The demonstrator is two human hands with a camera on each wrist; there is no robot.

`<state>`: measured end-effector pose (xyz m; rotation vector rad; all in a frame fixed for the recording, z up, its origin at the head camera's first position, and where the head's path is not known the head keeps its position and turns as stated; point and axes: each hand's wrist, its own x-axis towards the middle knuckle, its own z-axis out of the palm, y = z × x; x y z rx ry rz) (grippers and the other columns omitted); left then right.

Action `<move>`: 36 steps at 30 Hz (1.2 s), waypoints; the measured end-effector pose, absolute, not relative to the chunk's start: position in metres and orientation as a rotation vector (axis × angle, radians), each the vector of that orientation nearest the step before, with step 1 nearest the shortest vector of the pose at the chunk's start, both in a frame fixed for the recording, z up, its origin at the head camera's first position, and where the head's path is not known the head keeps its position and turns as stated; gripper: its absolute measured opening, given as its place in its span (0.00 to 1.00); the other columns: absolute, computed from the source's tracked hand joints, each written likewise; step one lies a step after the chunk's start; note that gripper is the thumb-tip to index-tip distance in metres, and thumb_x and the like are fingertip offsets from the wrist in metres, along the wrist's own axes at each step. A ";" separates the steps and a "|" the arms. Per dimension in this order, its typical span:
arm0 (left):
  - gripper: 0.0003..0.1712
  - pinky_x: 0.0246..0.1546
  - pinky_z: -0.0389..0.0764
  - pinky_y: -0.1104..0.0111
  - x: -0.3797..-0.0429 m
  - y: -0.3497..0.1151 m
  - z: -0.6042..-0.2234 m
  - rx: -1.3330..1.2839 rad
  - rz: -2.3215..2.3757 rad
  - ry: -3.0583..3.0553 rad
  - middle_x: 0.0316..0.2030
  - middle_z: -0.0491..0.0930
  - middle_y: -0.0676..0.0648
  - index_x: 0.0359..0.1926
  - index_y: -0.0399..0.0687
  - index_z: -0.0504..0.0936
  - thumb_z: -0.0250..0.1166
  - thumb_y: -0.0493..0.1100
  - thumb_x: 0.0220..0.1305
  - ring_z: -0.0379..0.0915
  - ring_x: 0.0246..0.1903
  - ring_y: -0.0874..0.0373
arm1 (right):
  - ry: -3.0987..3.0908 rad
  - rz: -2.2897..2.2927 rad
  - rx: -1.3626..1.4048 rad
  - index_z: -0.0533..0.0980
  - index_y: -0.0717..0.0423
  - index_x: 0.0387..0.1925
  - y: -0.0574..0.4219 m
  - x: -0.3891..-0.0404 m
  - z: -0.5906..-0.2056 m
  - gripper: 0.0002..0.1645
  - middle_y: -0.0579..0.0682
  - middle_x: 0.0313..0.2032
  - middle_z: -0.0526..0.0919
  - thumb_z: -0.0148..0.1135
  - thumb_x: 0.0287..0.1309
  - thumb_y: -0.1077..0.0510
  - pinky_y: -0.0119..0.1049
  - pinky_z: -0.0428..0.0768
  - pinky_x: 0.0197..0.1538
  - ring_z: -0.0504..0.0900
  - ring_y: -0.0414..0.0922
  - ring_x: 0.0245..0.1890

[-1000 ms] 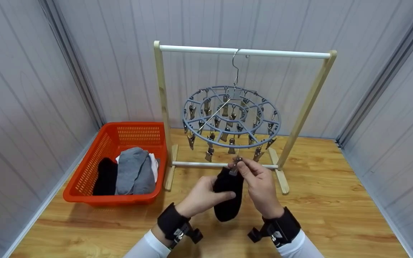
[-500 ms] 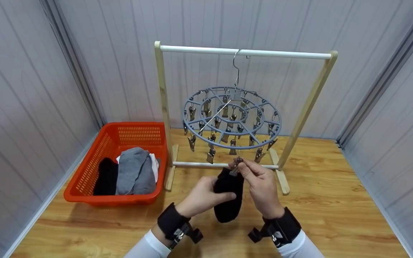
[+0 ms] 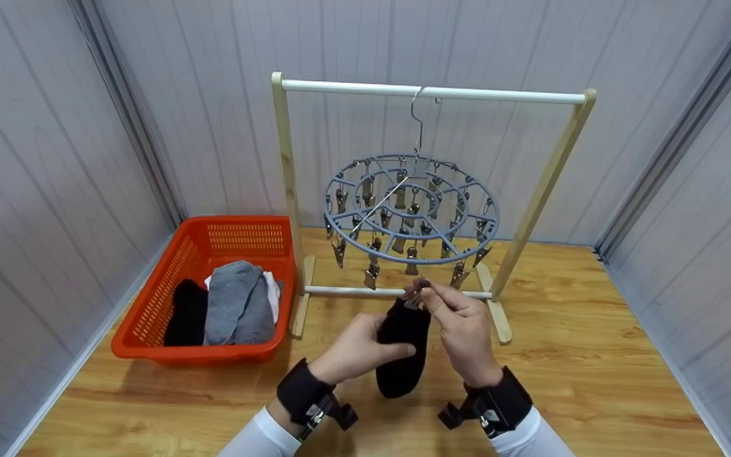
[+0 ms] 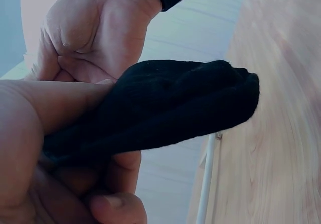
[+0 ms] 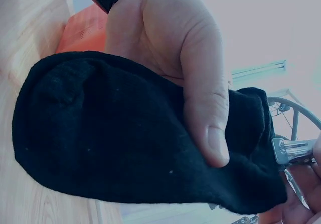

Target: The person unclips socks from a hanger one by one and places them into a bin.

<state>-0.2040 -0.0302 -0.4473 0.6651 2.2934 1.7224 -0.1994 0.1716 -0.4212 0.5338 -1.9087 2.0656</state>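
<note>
A black sock (image 3: 401,355) hangs toe down below the front of the round grey clip hanger (image 3: 365,244). My left hand (image 3: 356,349) grips the sock from the left, its thumb lying across the dark fabric. Close by on the right, my right hand (image 3: 460,324) pinches a metal clip (image 3: 414,302) at the sock's top edge. In the right wrist view the jaws of that clip (image 5: 293,150) sit right at the cuff of the sock (image 5: 115,133). Several other metal clips hang from the hanger's rings.
An orange basket (image 3: 204,352) at the left holds a grey cloth bundle (image 3: 235,304), a black item (image 3: 188,314) and something white. The hanger hooks over the white bar (image 3: 353,87) of a wooden-legged rack (image 3: 546,190). Pale panelled walls stand on three sides.
The lower end of the sock has shifted slightly down and left. Both hands keep almost the same place and grip, and the hanger has barely moved.
</note>
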 end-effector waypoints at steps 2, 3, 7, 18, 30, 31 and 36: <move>0.16 0.43 0.88 0.66 -0.204 -0.031 -0.448 0.662 1.720 2.292 0.42 0.92 0.50 0.50 0.40 0.91 0.80 0.43 0.67 0.88 0.40 0.59 | -1.898 2.065 0.532 0.87 0.62 0.61 0.171 -0.200 -0.421 0.15 0.62 0.52 0.92 0.64 0.81 0.62 0.46 0.86 0.63 0.91 0.54 0.56; 0.15 0.43 0.88 0.66 -0.204 -0.031 -0.448 0.662 1.719 2.291 0.42 0.92 0.50 0.51 0.40 0.91 0.80 0.43 0.67 0.88 0.40 0.59 | -1.892 2.065 0.537 0.87 0.63 0.61 0.171 -0.200 -0.421 0.15 0.62 0.52 0.92 0.63 0.82 0.62 0.46 0.86 0.63 0.91 0.54 0.55; 0.16 0.44 0.88 0.65 -0.205 -0.031 -0.449 0.656 1.716 2.287 0.43 0.92 0.49 0.51 0.40 0.90 0.80 0.42 0.67 0.88 0.41 0.58 | -1.898 2.050 0.535 0.87 0.64 0.61 0.169 -0.202 -0.421 0.16 0.64 0.52 0.92 0.62 0.83 0.61 0.46 0.87 0.61 0.91 0.54 0.54; 0.14 0.42 0.88 0.66 -0.206 -0.034 -0.447 0.650 1.700 2.310 0.41 0.92 0.49 0.49 0.40 0.91 0.81 0.42 0.67 0.88 0.38 0.58 | -2.009 1.908 0.516 0.84 0.63 0.65 0.167 -0.199 -0.421 0.18 0.59 0.58 0.90 0.65 0.81 0.62 0.40 0.84 0.65 0.87 0.52 0.61; 0.16 0.42 0.88 0.63 -0.210 -0.047 -0.440 0.650 1.673 2.394 0.42 0.92 0.50 0.51 0.42 0.91 0.80 0.46 0.69 0.88 0.39 0.58 | -1.878 0.997 0.727 0.84 0.64 0.65 0.170 -0.200 -0.419 0.24 0.58 0.59 0.88 0.75 0.70 0.64 0.39 0.76 0.70 0.85 0.57 0.60; 0.16 0.42 0.88 0.62 -0.211 -0.048 -0.439 0.653 1.674 2.401 0.42 0.92 0.50 0.51 0.42 0.91 0.80 0.46 0.69 0.88 0.39 0.58 | -1.850 0.940 0.733 0.84 0.64 0.65 0.170 -0.200 -0.418 0.23 0.59 0.59 0.88 0.74 0.72 0.62 0.40 0.76 0.70 0.85 0.58 0.59; 0.15 0.44 0.88 0.60 -0.212 -0.056 -0.434 0.640 1.701 2.406 0.41 0.92 0.49 0.50 0.41 0.91 0.79 0.46 0.70 0.89 0.39 0.57 | -1.746 0.841 0.748 0.85 0.64 0.63 0.172 -0.200 -0.412 0.22 0.62 0.59 0.88 0.69 0.79 0.53 0.43 0.74 0.73 0.84 0.61 0.59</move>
